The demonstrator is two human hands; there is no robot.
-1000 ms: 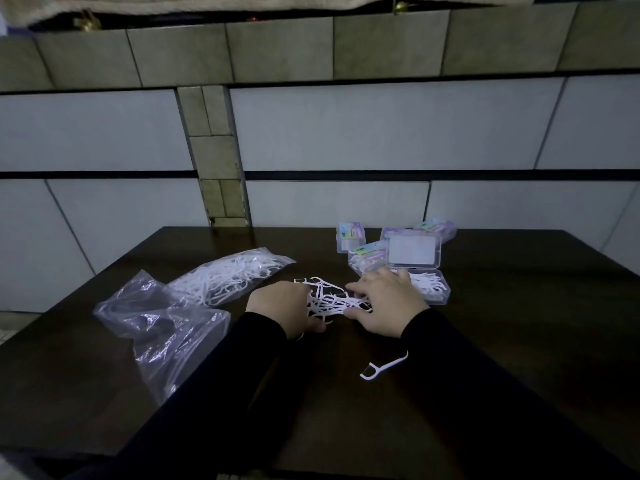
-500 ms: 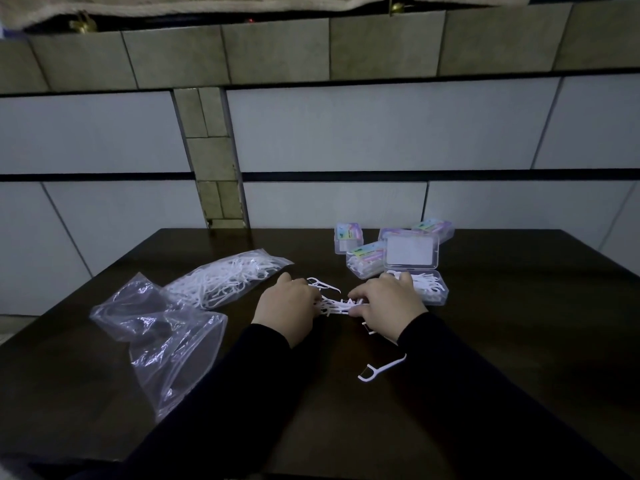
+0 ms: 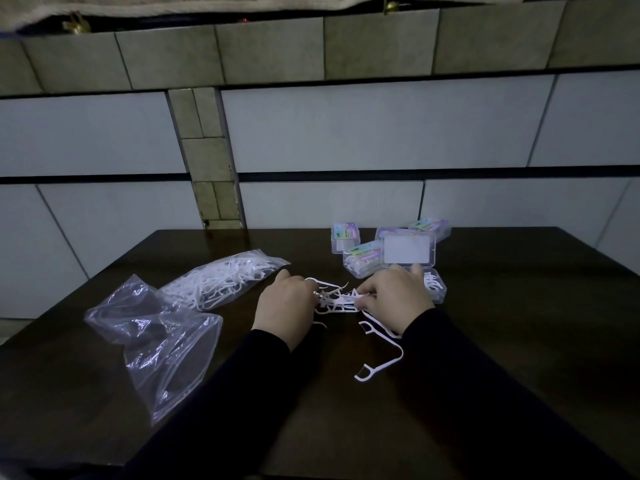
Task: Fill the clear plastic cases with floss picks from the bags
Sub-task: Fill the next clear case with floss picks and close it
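A loose bunch of white floss picks (image 3: 334,298) lies on the dark table between my hands. My left hand (image 3: 284,308) grips its left side with curled fingers. My right hand (image 3: 394,297) pinches its right side. Just behind my right hand stands an open clear plastic case (image 3: 437,289) with picks inside and its lid (image 3: 408,250) raised. One stray pick (image 3: 379,367) lies nearer to me, another (image 3: 372,326) by my right wrist. A clear bag full of picks (image 3: 221,278) lies to the left.
A crumpled empty clear bag (image 3: 162,336) lies at the front left. Several closed cases with coloured labels (image 3: 362,258) stand behind the open one, near the table's far edge. A tiled wall rises behind the table.
My hands have drawn the bunch of picks closer together and tightened on it. A second stray pick now shows by my right wrist.
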